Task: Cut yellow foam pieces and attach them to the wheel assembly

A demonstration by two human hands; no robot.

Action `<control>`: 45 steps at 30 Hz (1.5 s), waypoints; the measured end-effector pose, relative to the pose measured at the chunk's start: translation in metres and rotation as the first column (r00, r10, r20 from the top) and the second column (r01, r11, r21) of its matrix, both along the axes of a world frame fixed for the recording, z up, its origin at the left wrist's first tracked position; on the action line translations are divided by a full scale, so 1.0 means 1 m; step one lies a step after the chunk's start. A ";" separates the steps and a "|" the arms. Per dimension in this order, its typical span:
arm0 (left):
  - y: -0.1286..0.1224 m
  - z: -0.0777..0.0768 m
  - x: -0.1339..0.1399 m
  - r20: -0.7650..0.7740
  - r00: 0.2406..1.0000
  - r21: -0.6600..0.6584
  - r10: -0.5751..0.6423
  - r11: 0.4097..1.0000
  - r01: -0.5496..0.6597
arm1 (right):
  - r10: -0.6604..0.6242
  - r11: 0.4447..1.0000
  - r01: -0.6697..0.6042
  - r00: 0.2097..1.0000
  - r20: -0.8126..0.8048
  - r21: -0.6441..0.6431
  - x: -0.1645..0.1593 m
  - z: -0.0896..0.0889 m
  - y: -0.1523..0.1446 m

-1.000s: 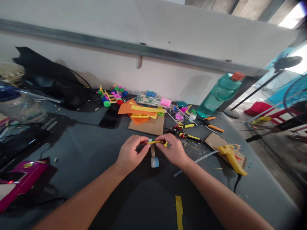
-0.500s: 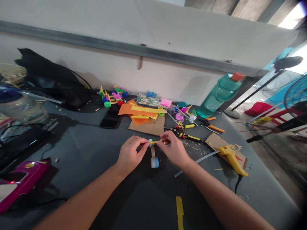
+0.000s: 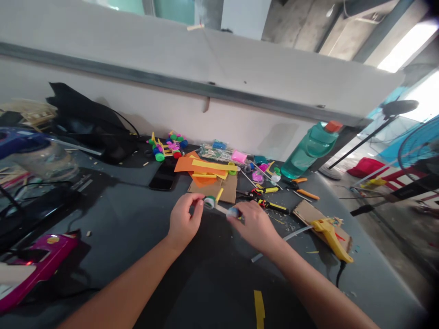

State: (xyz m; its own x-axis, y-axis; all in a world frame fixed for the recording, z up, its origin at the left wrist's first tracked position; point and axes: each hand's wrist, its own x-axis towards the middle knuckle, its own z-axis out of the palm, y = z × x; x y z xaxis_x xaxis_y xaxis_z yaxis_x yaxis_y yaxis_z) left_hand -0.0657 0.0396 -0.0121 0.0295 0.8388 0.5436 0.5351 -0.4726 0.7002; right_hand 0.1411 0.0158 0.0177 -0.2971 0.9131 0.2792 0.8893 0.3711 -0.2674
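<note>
A small craft piece is held between my hands: a green-and-white bottle cap (image 3: 209, 202) at its left end, a light blue bottle cap (image 3: 232, 212) at its right, and a pale stick (image 3: 221, 209) joining them. A short yellow strip (image 3: 219, 195) sticks up beside the green cap. My left hand (image 3: 185, 220) has thumb and forefinger closed at the green cap's left edge. Around the blue cap, the fingers of my right hand (image 3: 256, 225) are closed, covering part of it.
Behind lie cardboard (image 3: 226, 189), orange paper (image 3: 185, 165), a phone (image 3: 162, 176) and small cap models (image 3: 168, 148). On the right are pliers (image 3: 274, 205), a yellow glue gun (image 3: 332, 235) and a teal bottle (image 3: 310, 151). A yellow paper strip (image 3: 259, 308) lies in front.
The craft piece has turned, its blue cap swinging from the near side to the right. My right hand has moved from the yellow strip to that cap; the strip now points up.
</note>
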 end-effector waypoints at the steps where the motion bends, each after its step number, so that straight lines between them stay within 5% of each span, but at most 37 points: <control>1: 0.004 -0.003 -0.001 0.010 1.000 -0.013 0.024 1.000 -0.024 | -0.008 1.000 0.009 1.000 -0.018 0.030 0.006 0.001 0.009; 9: 0.009 -0.011 0.001 -0.089 0.996 -0.031 -0.029 0.999 0.027 | -0.001 0.998 0.002 1.000 0.013 -0.069 0.028 -0.002 0.098; 16: 0.008 -0.010 -0.002 -0.111 0.993 -0.039 -0.049 0.998 0.045 | 0.023 0.998 -0.022 0.999 0.030 -0.052 0.016 -0.008 0.114; 21: 0.008 -0.010 0.000 -0.133 0.989 -0.041 -0.061 0.998 0.056 | -0.034 0.999 0.034 0.999 0.012 0.006 0.019 -0.002 0.096; 26: 0.009 -0.011 0.000 -0.127 0.991 -0.056 -0.045 0.998 0.038 | 0.029 0.990 -0.020 0.998 -0.060 0.140 0.023 0.008 0.046; 35: 0.002 -0.004 0.003 -0.094 0.987 -0.188 -0.130 0.976 0.110 | 0.095 0.995 -0.092 0.993 -0.067 0.036 0.035 -0.009 -0.040; 45: -0.023 0.001 0.017 -0.540 0.784 -0.099 -0.308 0.948 0.303 | 0.016 0.999 -0.023 0.988 -0.151 -0.047 0.041 -0.034 -0.044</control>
